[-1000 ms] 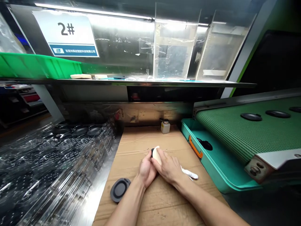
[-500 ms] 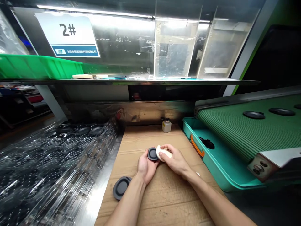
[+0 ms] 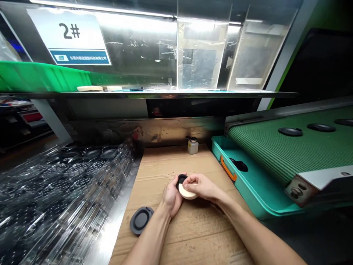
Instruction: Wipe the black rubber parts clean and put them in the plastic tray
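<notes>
My left hand (image 3: 171, 195) is closed around a small round black plastic part (image 3: 181, 179) with a raised rim, tilted above the cardboard. My right hand (image 3: 202, 187) pinches a cream-white round sponge pad (image 3: 187, 192) and holds it against the lower side of that part, covering some of it. Beside my left forearm, a larger dark grey round part (image 3: 141, 220) with a ring-shaped recess lies on the cardboard sheet (image 3: 198, 235). A small white bottle (image 3: 192, 146) with a dark cap stands at the sheet's far end.
Clear plastic trays (image 3: 63, 191) with black round parts are stacked at left. On the right, a teal bin (image 3: 256, 200) with an orange handle sits beneath a green conveyor belt (image 3: 275, 154) carrying black discs. A metal shelf (image 3: 165, 95) with a green bin (image 3: 41, 77) crosses above.
The sponge pad has shifted down across the black part and turned, its flat face now showing more. The view has swung slightly to the right.
</notes>
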